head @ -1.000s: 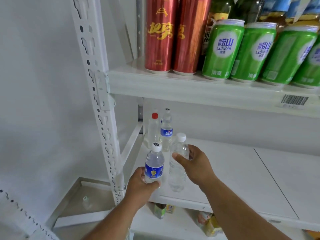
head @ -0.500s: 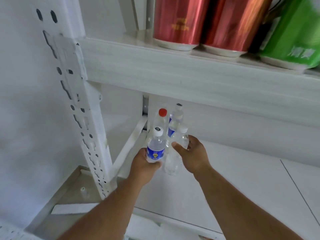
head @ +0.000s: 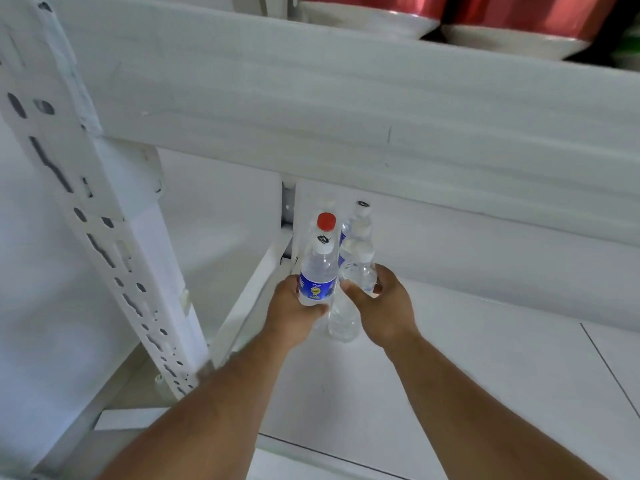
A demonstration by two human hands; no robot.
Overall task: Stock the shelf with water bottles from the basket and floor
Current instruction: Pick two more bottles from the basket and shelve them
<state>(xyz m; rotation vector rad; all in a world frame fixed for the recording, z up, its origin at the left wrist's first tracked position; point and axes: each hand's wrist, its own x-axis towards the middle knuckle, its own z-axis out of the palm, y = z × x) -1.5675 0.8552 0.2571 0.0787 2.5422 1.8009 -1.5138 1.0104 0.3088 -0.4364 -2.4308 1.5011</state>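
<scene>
While both arms reach in over the white shelf (head: 485,358), each hand is clamped on its own bottle. Left hand (head: 294,317) wraps the lower body of a blue-label bottle (head: 318,278) w/ white cap, upright, held near the far-left corner. Right hand (head: 384,306) grips a clear unlabelled bottle (head: 346,317) just to the right; its base is at or touching the shelf, can't tell which. The 2 held bottles are side by side, about touching. Behind them, at the far-left corner by the back wall, stand a red-cap bottle (head: 326,221) and another clear bottle (head: 360,220) w/ white cap. Upper shelf (head: 346,109) overhead carries red cans (head: 512,15). Perforated upright post (head: 104,244) at left.
</scene>
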